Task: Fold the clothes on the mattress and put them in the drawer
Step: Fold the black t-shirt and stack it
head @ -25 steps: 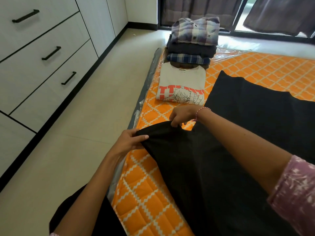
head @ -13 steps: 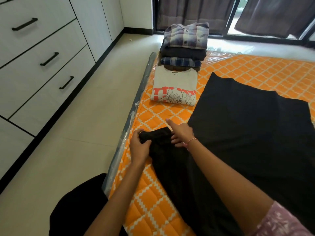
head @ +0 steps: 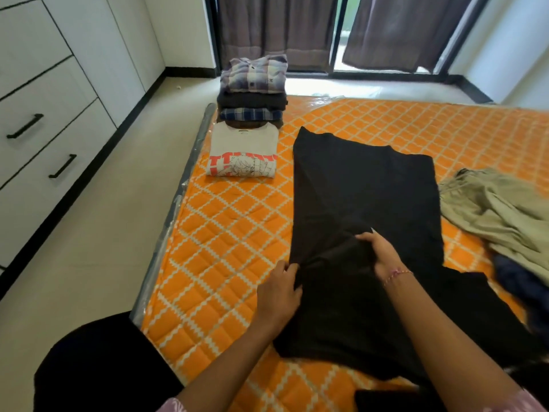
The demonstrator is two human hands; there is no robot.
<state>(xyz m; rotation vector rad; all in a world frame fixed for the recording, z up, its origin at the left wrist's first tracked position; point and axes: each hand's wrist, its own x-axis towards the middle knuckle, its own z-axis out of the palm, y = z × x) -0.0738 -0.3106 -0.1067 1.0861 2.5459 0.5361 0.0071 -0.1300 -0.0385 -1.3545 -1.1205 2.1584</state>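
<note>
Orange quilted mattress (head: pixel 231 221) on floor, drawer unit (head: pixel 44 138) along left wall. Black garment (head: pixel 365 191) spread flat mid-mattress, near end bunched. Beige garment (head: pixel 499 209) crumpled at right. Folded stack (head: pixel 254 93) at far corner, folded white printed T-shirt (head: pixel 243 153) just before it. Left hand (head: pixel 279 295) grips garment's left edge; right hand (head: pixel 380 252) pinches bunched fold.

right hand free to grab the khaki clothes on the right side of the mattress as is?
Probably not yet. The right hand is gripping a fold of the black garment. The khaki clothes lie uncovered to its right with nothing between, so the path looks free once it lets go.
</note>
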